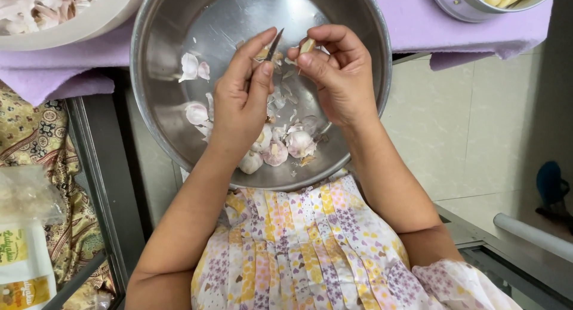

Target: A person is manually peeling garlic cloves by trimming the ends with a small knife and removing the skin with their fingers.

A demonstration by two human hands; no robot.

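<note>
While both hands work over the steel bowl, the left hand is closed around a small knife, pinched between thumb and forefinger with the dark blade pointing up toward the far side of the bowl. The right hand is curled narrow, its fingertips gripping a pale clove just beside the blade tip; whether blade and clove touch, I cannot tell.

Both hands hover above the middle of the bowl. On the bowl's floor, near its front rim and partly under the left wrist, lie about 4 unpeeled cloves with pinkish skins. Loose peels are scattered across the bowl's left half and under the hands.

The bowl rests on a purple cloth, with its front rim sticking out over the person's lap. Left of the bowl, at the far edge, sits a white bowl filled with skins. Right of the bowl, also far, stands a metal pot holding peeled yellowish cloves.
</note>
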